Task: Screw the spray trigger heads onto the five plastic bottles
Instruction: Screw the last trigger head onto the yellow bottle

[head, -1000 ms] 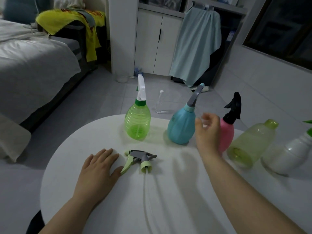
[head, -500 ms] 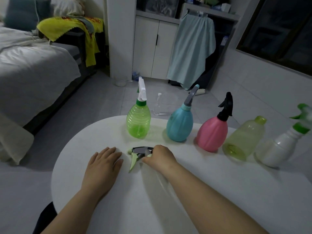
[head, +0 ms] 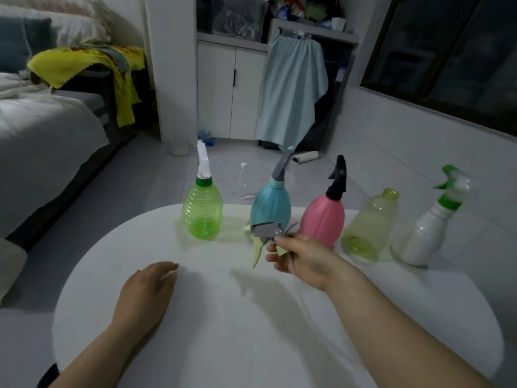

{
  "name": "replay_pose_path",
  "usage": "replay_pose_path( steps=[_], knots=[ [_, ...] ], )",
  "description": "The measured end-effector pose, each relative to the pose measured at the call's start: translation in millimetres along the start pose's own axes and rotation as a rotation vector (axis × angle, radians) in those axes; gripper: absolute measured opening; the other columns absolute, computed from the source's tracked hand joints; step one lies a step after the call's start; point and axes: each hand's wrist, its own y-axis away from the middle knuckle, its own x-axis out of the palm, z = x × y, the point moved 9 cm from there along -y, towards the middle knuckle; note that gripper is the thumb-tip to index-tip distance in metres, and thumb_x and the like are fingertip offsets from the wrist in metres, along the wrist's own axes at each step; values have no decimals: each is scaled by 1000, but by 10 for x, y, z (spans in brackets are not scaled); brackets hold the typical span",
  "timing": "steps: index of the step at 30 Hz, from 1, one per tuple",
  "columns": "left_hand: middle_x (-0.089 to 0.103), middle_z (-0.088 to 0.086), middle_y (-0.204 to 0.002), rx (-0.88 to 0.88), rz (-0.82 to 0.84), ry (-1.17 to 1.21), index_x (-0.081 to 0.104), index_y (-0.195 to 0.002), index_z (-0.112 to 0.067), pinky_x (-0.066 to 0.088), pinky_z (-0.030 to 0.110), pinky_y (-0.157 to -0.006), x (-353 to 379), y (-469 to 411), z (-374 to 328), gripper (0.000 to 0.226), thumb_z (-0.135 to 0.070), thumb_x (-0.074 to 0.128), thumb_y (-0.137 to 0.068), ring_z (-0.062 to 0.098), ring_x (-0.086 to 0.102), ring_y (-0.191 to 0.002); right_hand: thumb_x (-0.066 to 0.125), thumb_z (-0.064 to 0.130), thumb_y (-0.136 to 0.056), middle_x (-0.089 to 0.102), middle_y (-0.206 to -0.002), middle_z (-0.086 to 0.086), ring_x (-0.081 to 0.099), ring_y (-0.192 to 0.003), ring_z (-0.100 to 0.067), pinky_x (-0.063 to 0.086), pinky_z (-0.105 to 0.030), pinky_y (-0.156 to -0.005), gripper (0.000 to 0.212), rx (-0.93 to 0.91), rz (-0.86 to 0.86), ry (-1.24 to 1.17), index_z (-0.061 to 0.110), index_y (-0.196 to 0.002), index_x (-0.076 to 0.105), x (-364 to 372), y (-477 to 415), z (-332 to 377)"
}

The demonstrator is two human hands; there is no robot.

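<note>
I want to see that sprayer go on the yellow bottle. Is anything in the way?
Yes. The pink bottle stands between the sprayer in the right hand and the open yellow bottle, so it likely must go around.

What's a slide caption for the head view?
Right hand holds the loose trigger head above the table; yellow-green bottle lacks one.

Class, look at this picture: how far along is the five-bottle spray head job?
Done: the green bottle, blue bottle, pink bottle and white bottle wear heads. In hand: the right hand holds the grey-green trigger head above the table. Left: the pale yellow bottle has a bare neck.
</note>
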Motion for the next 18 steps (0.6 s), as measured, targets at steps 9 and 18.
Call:
replay_pose_path(
  steps=[9, 18],
  knots=[
    [63, -10, -92, 341, 74, 234, 66, -92, -17, 34, 11, -62, 369, 92, -1548, 14, -14, 61, -79, 1, 54, -65, 38, 10, -89, 59, -60, 2, 53, -55, -8, 48, -17, -51, 23, -336, -171, -333, 13, -80, 59, -1267, 705, 701],
    [59, 3, -122, 475, 278, 343, 53, -118, -19, 32, 12, -85, 1280, -119, -3108, 33, -21, 51, -85, 11, 52, -107, 43, 4, -86, 68, -65, 9, 59, -60, -1, 46, -11, -54, 22, -554, -401, -242, 18, -80, 58, -2157, 1030, 1015]
  ],
)
